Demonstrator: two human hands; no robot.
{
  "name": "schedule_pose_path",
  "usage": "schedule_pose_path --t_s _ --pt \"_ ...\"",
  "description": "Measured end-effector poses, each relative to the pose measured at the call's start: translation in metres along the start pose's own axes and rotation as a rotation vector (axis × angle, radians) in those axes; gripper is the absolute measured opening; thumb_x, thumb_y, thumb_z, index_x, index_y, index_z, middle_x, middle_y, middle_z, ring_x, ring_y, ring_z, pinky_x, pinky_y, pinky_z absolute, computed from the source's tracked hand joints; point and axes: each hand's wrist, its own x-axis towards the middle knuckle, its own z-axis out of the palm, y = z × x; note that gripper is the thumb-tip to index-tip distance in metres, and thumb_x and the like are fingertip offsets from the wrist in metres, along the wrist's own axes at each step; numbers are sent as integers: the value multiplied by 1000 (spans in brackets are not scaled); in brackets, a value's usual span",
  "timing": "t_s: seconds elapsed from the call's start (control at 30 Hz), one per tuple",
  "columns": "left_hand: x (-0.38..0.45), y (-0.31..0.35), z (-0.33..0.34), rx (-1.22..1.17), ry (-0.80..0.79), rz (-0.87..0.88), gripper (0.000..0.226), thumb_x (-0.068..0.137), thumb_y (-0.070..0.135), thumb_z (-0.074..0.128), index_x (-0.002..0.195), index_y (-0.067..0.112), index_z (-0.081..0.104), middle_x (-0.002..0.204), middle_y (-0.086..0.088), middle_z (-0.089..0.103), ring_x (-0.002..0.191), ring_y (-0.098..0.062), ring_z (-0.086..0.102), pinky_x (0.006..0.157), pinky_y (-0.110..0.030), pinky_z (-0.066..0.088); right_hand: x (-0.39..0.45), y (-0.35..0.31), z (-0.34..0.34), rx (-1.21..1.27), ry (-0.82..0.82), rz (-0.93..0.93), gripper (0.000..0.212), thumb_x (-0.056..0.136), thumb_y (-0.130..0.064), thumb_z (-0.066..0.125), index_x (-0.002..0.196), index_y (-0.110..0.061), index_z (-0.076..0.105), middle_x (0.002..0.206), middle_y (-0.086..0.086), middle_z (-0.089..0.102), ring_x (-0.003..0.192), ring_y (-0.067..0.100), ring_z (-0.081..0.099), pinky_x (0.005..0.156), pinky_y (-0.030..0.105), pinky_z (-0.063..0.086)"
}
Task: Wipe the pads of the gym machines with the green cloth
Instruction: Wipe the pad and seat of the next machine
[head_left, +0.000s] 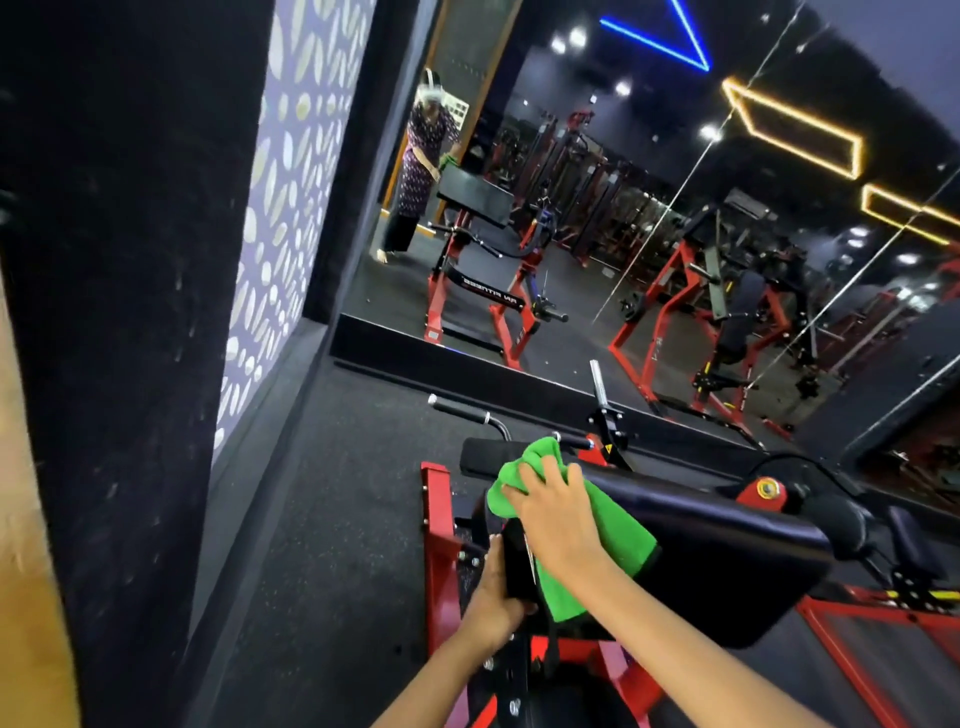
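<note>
A green cloth (613, 525) lies draped over the left end of a big black pad (727, 551) on a red-framed gym machine (441, 535). My right hand (558, 512) lies on top of the cloth with its fingers bent into the fabric, pressing it on the pad. My left hand (493, 587) grips the pad's left edge from the side, thumb on the black end face. A smaller black roller pad (483, 457) sits just beyond the cloth.
Black handles (467, 410) and a chrome weight peg (598, 382) stick up behind the pad. A wall mirror (623, 208) ahead reflects a person, this machine and other red machines. A dark patterned wall (280, 234) stands on the left, rubber floor (322, 519) below.
</note>
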Motion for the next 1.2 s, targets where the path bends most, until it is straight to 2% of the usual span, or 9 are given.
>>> schedule_pose_path --t_s 0.2,0.37,0.5,0.6,0.7,0.8,0.93,1.03,1.2 --pt "6 25 12 54 62 242 109 67 44 63 150 13 -1 154 7 7 143 -7 9 116 -20 11 39 20 -17 61 -42 -63 32 91 -18 51 121 -22 60 124 -1 49 127 31 29 99 45 26" --pt "24 6 15 18 49 190 98 61 18 64 147 21 18 154 -6 27 141 -10 26 116 -31 26 101 31 -16 125 -186 -146 33 91 -22 51 122 -25 61 124 -3 55 123 28 34 93 41 31" --pt "37 27 12 34 40 178 109 58 12 52 149 31 -5 153 15 -7 145 -7 -1 118 -35 20 142 70 -26 298 -488 -405 41 86 -29 65 127 -27 60 126 2 60 119 26 46 98 36 36" --pt "52 39 9 -183 48 63 95 69 -4 40 149 24 -2 152 15 -2 145 -14 3 110 -18 27 154 85 -22 420 -594 -482 42 85 -29 67 127 -23 60 127 2 59 116 23 53 96 30 40" --pt "67 46 8 -338 88 15 76 76 15 38 147 30 13 152 10 22 141 -10 24 112 -18 23 168 70 -3 457 -591 -487 41 84 -27 69 124 -20 62 125 3 59 115 22 53 96 28 40" --pt "87 35 3 -178 236 101 31 101 38 34 131 31 39 118 19 59 102 6 57 81 -7 45 184 65 11 543 -574 -515 39 84 -24 69 122 -18 64 122 5 62 110 20 55 92 27 41" --pt "109 20 -7 -27 320 126 44 85 45 56 120 19 54 132 -3 55 111 -10 57 82 -16 47 193 85 23 705 -669 -571 35 83 -18 70 118 -16 65 118 1 62 99 11 54 83 15 41" --pt "130 20 -20 -1 403 46 31 99 30 42 115 10 59 105 -3 70 90 -3 66 73 -14 48 210 88 37 844 -766 -584 25 81 -14 73 105 -19 69 108 -3 64 100 10 56 95 25 43" --pt "153 24 -42 -122 465 -202 33 102 10 32 131 15 46 121 1 53 106 -11 45 81 -16 33 259 57 53 687 -844 -601 35 83 -15 70 118 -14 66 103 -4 63 85 9 58 86 27 47"
